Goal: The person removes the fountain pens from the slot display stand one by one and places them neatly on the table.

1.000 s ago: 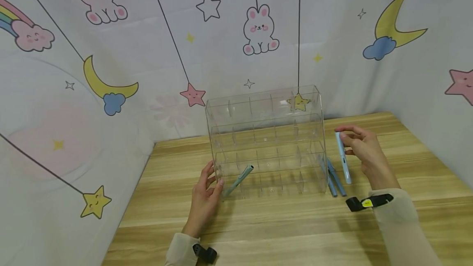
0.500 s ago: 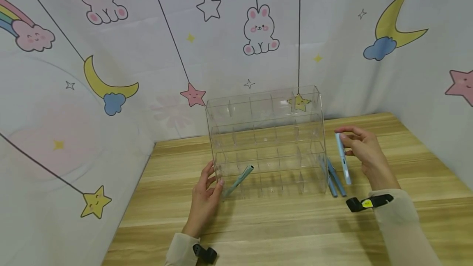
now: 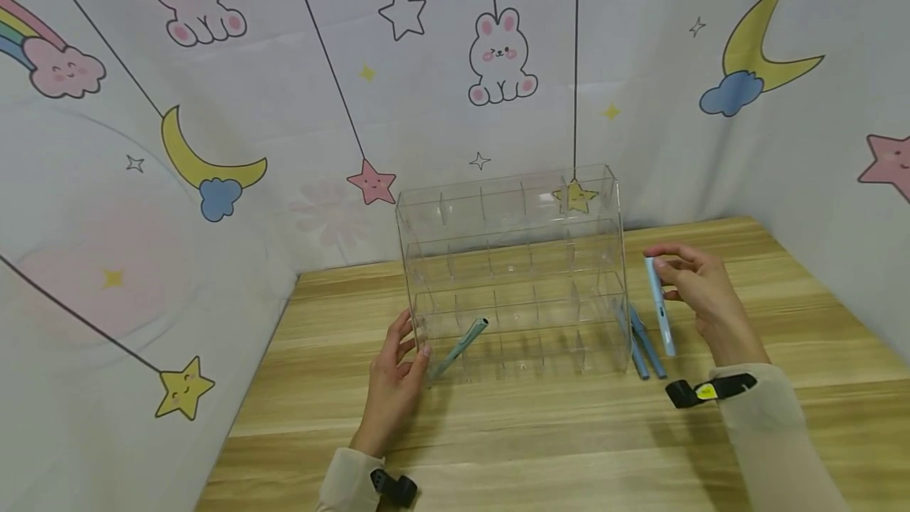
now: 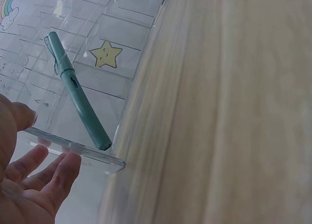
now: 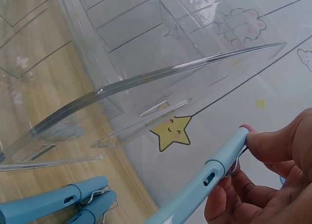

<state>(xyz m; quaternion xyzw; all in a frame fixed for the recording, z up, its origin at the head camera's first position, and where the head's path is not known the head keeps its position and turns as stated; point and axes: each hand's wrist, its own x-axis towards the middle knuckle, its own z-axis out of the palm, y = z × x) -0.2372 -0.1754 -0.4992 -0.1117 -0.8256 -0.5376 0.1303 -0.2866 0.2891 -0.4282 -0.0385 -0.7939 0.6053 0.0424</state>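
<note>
A clear acrylic pen organizer (image 3: pixel 510 291) with stepped compartments stands on the table. My left hand (image 3: pixel 395 374) holds its lower left side; in the left wrist view the thumb lies on one face of the side panel and the fingers on the other. Beside that hand, a green fountain pen (image 4: pixel 78 94) leans in the front left compartment, cap end up. At the right, thumb and fingers of my right hand (image 3: pixel 700 283) pinch a light blue fountain pen (image 3: pixel 660 308) by its cap end. The pen hangs steeply, its other end pointing down, just right of the organizer.
Two darker blue pens (image 3: pixel 647 346) lie close together on the wooden table (image 3: pixel 526 441) at the organizer's right side. Behind and to both sides hangs a white curtain (image 3: pixel 313 101) printed with bunnies, stars and moons.
</note>
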